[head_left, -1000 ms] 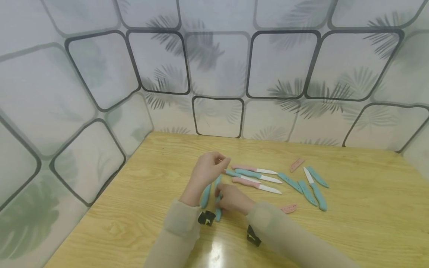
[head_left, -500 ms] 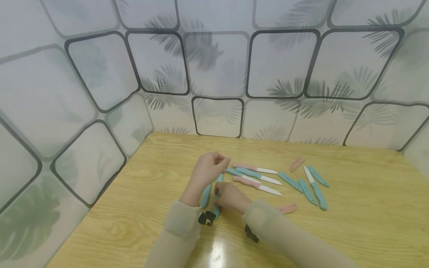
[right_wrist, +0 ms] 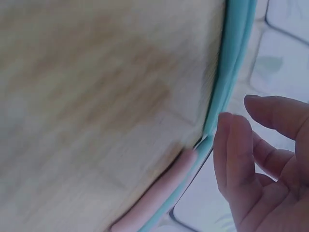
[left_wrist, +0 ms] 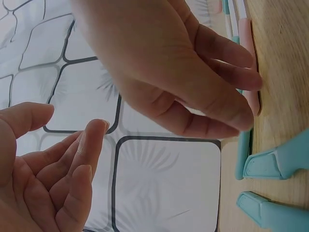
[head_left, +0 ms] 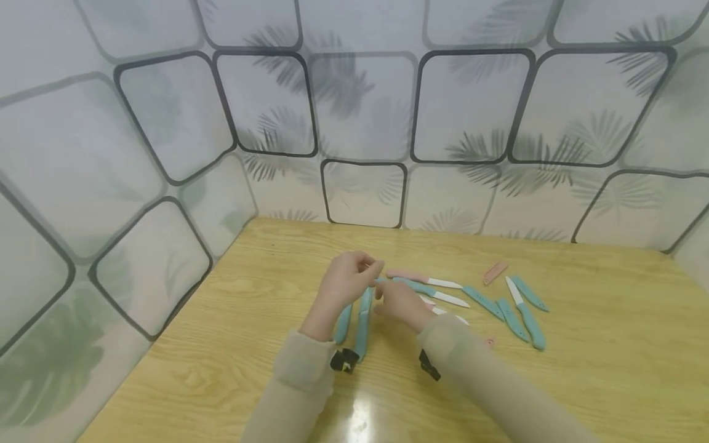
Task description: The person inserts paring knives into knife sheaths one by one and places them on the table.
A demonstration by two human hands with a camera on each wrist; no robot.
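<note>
In the head view, my left hand [head_left: 349,277] hovers at the left of the knives, fingers loosely bent and holding nothing. My right hand [head_left: 401,303], its fingers relaxed, is over the handle ends of the knives, and nothing shows between thumb and fingers in the right wrist view. Beneath it lie a pink-handled paring knife [head_left: 407,274] and a teal-handled paring knife [head_left: 421,288], both with white blades. The hand partly covers more knives. Between my forearms, a teal sheathed knife [head_left: 362,326] lies beside a second teal sheathed knife [head_left: 343,325], partly behind my left hand.
To the right lie several teal sheaths [head_left: 483,301], a teal-handled knife [head_left: 528,323] with its white blade bare, and a pink sheath [head_left: 495,272]. Another pink sheath [head_left: 490,342] is mostly hidden by my right sleeve. A patterned wall covering [head_left: 362,194] borders the wooden table [head_left: 266,295].
My right hand has nudged the nearer teal sheathed knife, let go of it and moved right and away from me to the bare knives. The left hand has stayed in place.
</note>
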